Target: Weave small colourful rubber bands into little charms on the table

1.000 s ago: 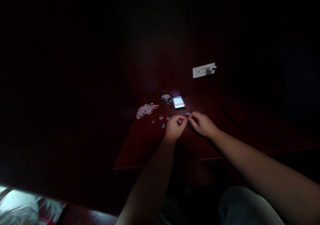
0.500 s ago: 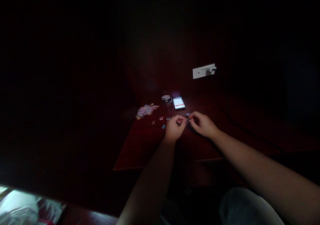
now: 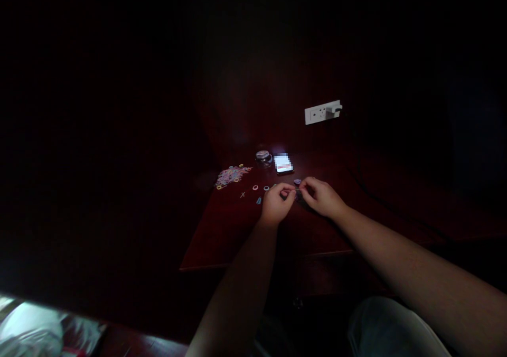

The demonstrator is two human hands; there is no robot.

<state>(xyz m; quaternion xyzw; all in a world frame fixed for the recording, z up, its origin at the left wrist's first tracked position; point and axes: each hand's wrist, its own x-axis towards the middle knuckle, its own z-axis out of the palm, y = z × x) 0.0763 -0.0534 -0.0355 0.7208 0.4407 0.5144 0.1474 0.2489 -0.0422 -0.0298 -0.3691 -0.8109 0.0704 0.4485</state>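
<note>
Above the dark red table, my left hand (image 3: 276, 203) is closed in a pinch, with thumb and forefinger together. Opposite it, my right hand (image 3: 320, 196) pinches too, its fingertips close to those of the left. A thin, light strand (image 3: 298, 189), perhaps a small elastic band, runs between the two pinches. Just behind the fingertips lies a small purple piece (image 3: 297, 181). To the left are a pink ring (image 3: 255, 187), a pale blue ring (image 3: 266, 188), blue pieces like small clips (image 3: 259, 200) and a crossed pale piece (image 3: 243, 194). Details at the fingertips are dim.
A pile of colourful small bands (image 3: 233, 175) spreads at the table's left edge. Behind stand a lidded clear jar (image 3: 263, 159) and a lit phone (image 3: 283, 163). On the wall is a socket (image 3: 323, 112) with a plug; a dark cable (image 3: 390, 206) runs right.
The strand between my fingertips now shows as a straighter, thin line. My right fingertips have shifted very slightly; the left hand and the things on the table stay put.
</note>
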